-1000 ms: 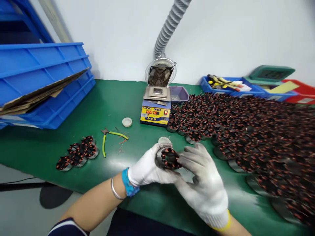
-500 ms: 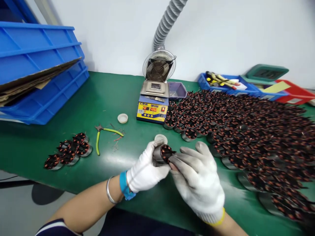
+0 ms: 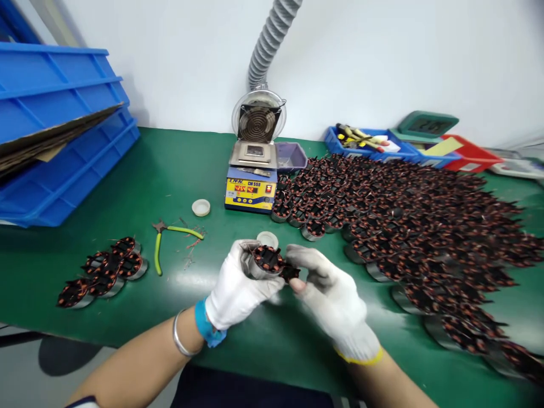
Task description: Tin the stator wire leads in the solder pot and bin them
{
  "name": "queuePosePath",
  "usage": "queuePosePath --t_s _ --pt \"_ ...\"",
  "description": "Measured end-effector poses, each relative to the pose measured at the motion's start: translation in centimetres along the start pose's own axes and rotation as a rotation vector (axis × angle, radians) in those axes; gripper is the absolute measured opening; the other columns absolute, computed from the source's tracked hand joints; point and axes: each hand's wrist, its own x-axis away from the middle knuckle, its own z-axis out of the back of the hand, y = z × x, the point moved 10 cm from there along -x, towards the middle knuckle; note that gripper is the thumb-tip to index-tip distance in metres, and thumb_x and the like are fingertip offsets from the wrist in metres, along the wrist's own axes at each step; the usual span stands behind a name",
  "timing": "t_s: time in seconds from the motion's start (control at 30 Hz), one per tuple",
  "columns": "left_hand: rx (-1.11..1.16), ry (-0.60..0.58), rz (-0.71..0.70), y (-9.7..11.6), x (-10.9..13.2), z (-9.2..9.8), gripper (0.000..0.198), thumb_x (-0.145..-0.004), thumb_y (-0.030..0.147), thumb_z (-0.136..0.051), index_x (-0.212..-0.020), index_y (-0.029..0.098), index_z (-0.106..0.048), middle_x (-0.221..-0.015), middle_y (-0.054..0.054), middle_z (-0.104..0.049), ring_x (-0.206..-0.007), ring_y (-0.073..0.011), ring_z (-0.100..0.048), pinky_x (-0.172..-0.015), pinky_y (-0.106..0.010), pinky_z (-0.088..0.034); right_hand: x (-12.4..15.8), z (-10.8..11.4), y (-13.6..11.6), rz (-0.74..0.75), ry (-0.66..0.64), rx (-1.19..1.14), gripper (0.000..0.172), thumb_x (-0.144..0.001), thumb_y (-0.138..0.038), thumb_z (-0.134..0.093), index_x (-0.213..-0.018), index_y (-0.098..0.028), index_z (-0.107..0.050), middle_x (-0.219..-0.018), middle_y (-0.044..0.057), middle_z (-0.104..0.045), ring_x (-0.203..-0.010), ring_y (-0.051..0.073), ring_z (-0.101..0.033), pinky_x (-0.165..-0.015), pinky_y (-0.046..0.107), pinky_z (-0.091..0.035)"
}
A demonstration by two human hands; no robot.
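Observation:
In my gloved left hand I grip a motor stator, a silvery ring with copper windings and black plastic facing up. The gloved thumb lies along its near side. My right hand, gloved with a bare thumb tip, pinches a dark part at the stator's right edge; whether that part belongs to the stator I cannot tell. Just beyond the stator lies a small white dish, partly covered by it. A second white dish stands further left.
Green-handled cutters lie open beside wire scraps. Several stators sit at left, and a large mass of them fills the right. A yellow-fronted solder pot stands at the back. Blue crates are stacked left; tool bins line the wall.
The stator has turned from lying sideways to facing upward in my left hand. My right hand has shifted, its fingers now curled more at the stator's right edge. The view has swung slightly right.

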Motion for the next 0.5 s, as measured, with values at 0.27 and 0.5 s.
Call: queuePosePath --t_s 0.27,0.5 --pt "0.273 -0.188 0.122 -1.0 0.0 -2.1 0.062 -0.053 0.034 -0.096 -0.096 0.021 -0.054 -0.099 -0.004 -0.066 -0.091 -0.0208 -0.067 -0.085 -0.035 -0.054 -1.5 1.5 -3.5 0.175 0.032 0.213 0.011 -0.089 -0.011 -0.061 -0.088 -0.022 -0.063 -0.083 0.002 -0.073 -0.089 0.02 -0.074 -0.106 0.049 -0.055" --pt "0.269 -0.361 0.414 -3.1 0.5 -2.1 0.068 -0.08 0.082 -0.053 -0.07 0.015 -0.062 -0.067 -0.006 -0.065 -0.049 -0.0158 -0.058 -0.047 -0.027 -0.045 -3.7 0.8 -8.2 0.283 -0.237 0.171 0.011 -0.091 -0.013 -0.059 -0.085 -0.023 -0.06 -0.087 0.001 -0.072 -0.106 0.019 -0.071 -0.117 0.048 -0.047"
